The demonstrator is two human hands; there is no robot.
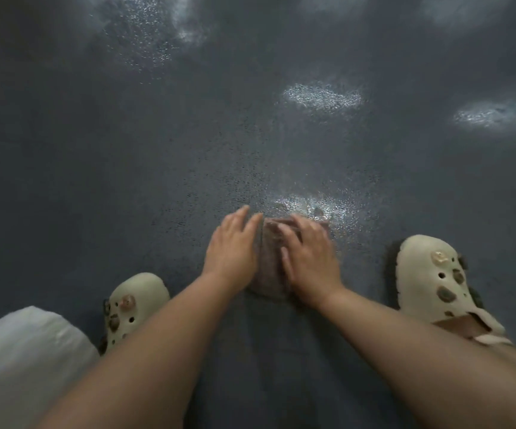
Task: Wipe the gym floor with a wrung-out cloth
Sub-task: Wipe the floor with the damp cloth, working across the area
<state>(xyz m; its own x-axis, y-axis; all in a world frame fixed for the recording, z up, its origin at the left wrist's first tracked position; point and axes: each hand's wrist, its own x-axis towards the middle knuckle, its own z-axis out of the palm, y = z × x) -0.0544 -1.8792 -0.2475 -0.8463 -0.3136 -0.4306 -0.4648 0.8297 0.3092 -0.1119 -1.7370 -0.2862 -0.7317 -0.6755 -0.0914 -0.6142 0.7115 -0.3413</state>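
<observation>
We crouch over the dark speckled gym floor (126, 181), which shows shiny wet patches ahead of our hands. Our cream clogs (433, 274) stand either side of them (small charms dot both). The brownish cloth (270, 264) lies flat on the floor between them. Our right hand (311, 258) presses on it with straight fingers; our left hand (232, 249) lies flat, released, at its left edge.

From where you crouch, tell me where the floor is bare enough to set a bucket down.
Bare floor lies ahead of the left hand and left clog, and beyond the glossy patch. It is crowded between the clogs, where both hands and the cloth sit by the right hand and right clog.
</observation>
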